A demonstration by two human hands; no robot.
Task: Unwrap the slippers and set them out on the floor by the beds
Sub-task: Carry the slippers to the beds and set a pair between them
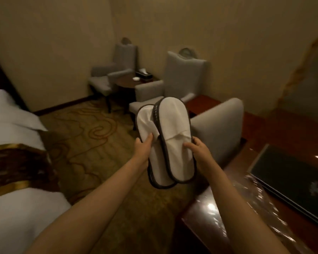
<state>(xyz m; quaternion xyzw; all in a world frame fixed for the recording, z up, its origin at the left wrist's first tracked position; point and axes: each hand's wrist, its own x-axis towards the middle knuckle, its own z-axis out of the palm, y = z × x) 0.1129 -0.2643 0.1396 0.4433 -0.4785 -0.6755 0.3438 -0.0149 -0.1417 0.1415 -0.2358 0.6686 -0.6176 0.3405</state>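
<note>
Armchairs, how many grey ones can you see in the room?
3. One armchair stands in the far corner left of the round table, one right of it, one nearest, behind the slippers. More may be hidden.

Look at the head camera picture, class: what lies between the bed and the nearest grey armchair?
In the head view, only patterned carpet on the floor; above it the left hand and right hand hold the white slippers between bed and armchair.

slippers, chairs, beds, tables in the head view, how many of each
slippers: 2
grey armchairs: 3
beds: 1
tables: 2, round table and glossy desk
total: 8
</note>
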